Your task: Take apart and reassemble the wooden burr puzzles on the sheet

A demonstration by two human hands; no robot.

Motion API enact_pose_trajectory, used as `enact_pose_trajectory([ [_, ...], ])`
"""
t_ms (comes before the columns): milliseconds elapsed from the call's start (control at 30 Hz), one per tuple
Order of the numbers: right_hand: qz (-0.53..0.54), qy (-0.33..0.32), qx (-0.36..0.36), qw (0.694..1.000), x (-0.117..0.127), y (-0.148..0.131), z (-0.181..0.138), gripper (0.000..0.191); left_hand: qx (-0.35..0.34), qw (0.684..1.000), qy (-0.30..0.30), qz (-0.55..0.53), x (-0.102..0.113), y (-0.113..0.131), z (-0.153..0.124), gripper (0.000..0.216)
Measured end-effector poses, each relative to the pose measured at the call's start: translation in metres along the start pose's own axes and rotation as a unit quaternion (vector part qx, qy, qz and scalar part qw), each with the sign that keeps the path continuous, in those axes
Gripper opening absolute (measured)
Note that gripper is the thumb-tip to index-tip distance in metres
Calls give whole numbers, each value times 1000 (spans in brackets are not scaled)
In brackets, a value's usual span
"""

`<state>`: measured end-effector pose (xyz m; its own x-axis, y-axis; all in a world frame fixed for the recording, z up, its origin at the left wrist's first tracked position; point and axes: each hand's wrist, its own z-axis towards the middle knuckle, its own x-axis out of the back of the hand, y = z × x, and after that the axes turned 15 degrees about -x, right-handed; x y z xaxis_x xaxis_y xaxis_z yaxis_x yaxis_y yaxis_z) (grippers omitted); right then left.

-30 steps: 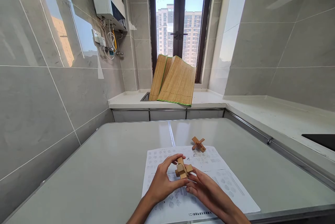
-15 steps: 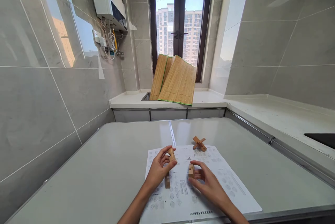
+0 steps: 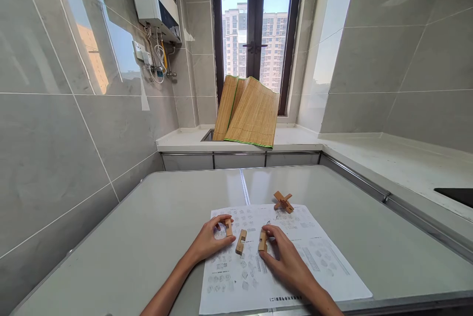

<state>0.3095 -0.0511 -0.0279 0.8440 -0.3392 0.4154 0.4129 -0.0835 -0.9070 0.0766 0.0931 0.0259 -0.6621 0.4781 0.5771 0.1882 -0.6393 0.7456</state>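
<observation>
Between the thumb and fingers of my left hand [image 3: 211, 241] is a small notched wooden block [image 3: 228, 228], held over the printed sheet. My right hand [image 3: 283, 252] pinches a second notched wooden block [image 3: 262, 240] by its two ends, also over the sheet. A third notched wooden piece [image 3: 241, 242] lies on the paper between my hands, touched by neither. Farther back, at the sheet's top edge, rests a crossed wooden puzzle assembly [image 3: 284, 202], apart from both hands.
The printed paper sheet [image 3: 236, 301] lies on a white table [image 3: 148, 237]. Behind it is a ledge [image 3: 185, 143] with a folded bamboo mat [image 3: 253, 114] leaning at the window. A white counter [image 3: 399, 158] runs along the right, and a water heater [image 3: 153, 0] hangs at the left.
My left hand has moved left and down with a block, and a notched piece now lies uncovered on the paper between the hands. My right hand has shifted slightly left with its block.
</observation>
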Motion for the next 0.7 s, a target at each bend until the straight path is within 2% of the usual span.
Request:
enact_pose_trajectory([
  [167, -12, -22, -8, 1000, -13, -18, -4, 50, -54, 997, -61, 3, 10, -7, -6, 59],
  [400, -35, -21, -1, 999, -27, -19, 1, 57, -58, 995, -80, 10, 7, -14, -7, 74],
  [700, -100, -51, -19, 993, -31, -26, 3, 60, -68, 992, -100, 36, 0, -20, -10, 76],
])
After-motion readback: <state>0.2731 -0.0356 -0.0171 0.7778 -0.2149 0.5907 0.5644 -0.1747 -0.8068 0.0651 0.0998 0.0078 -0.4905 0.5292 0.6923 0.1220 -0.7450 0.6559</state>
